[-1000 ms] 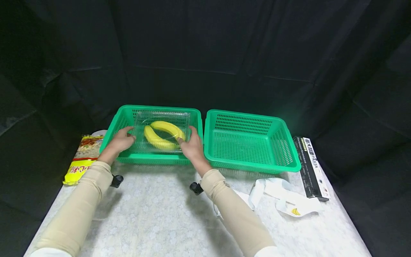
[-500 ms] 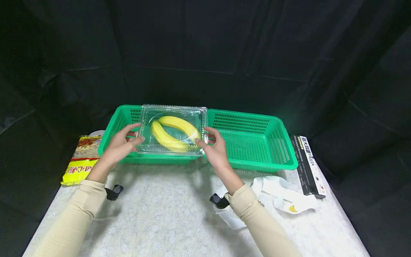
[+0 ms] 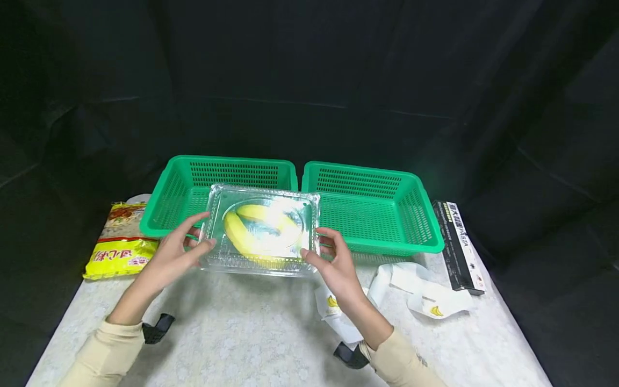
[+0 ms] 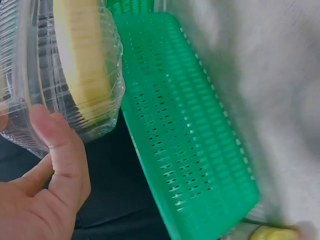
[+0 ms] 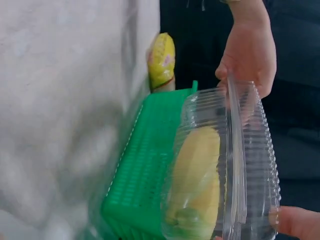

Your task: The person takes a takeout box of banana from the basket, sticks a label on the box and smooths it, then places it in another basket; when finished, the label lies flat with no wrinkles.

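Observation:
A clear plastic clamshell box (image 3: 227, 258) with two yellow bananas (image 3: 237, 234) inside is held up in front of the left green basket. Its lid is closed over the fruit, and glare covers part of the top. My left hand (image 3: 176, 255) grips the box's left side, thumb in front and fingers behind. On the opposite side my right hand (image 3: 338, 269) pinches the box the same way. In the left wrist view, the left thumb and fingers press the ribbed wall near a banana (image 4: 82, 55). The right wrist view shows the box (image 5: 250, 165) from its side.
Two green baskets, left (image 3: 164, 207) and right (image 3: 416, 215), stand side by side at the back. A yellow food packet (image 3: 123, 242) lies at the left, a black and white pasta box (image 3: 459, 250) at the right. White paper strips with banana pictures (image 3: 420, 293) lie at front right.
The box of bananas has been lifted out of the left basket, shifted a little right, then drawn toward me. Both hands have kept hold of its sides.

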### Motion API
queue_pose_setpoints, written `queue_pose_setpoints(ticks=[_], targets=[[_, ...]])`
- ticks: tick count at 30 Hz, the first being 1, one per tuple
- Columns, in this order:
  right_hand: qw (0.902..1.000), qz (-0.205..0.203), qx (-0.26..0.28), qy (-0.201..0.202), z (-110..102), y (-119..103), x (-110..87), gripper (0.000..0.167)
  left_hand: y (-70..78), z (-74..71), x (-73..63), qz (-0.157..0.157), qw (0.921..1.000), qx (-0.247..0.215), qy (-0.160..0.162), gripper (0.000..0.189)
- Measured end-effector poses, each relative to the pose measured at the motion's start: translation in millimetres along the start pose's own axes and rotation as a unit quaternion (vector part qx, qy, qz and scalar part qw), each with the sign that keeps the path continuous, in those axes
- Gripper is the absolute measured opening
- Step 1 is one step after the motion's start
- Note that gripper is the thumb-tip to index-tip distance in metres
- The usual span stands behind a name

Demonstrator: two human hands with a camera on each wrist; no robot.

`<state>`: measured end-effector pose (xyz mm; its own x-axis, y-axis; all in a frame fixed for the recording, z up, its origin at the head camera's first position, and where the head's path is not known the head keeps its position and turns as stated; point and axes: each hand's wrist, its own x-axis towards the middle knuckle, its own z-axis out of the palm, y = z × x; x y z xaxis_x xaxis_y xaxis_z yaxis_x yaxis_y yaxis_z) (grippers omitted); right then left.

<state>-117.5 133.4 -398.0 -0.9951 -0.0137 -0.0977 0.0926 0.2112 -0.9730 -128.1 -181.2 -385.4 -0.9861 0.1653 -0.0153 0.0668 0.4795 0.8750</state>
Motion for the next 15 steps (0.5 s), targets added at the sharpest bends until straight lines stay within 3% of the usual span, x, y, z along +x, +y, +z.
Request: queue_pose_setpoints(ticks=[8, 11, 15], targets=[[0.9998, -0.015, -0.007, -0.012, 2.7, 20.7, -26.0, 0.058, -17.2, 17.7, -36.0, -0.022, 0.9996, -0.007, 0.015, 0.070], [0.9998, -0.004, -0.009, -0.017, 5.0, 29.6, -38.9, 0.059, -24.9, 25.8, -49.7, -0.028, 0.9992, -0.011, 0.024, 0.069], [0.9996, 0.018, -0.008, -0.019, 9.6, 39.4, -53.0, 0.059, -36.6, 34.7, -64.1, -0.062, 0.9973, -0.026, 0.028, 0.066]])
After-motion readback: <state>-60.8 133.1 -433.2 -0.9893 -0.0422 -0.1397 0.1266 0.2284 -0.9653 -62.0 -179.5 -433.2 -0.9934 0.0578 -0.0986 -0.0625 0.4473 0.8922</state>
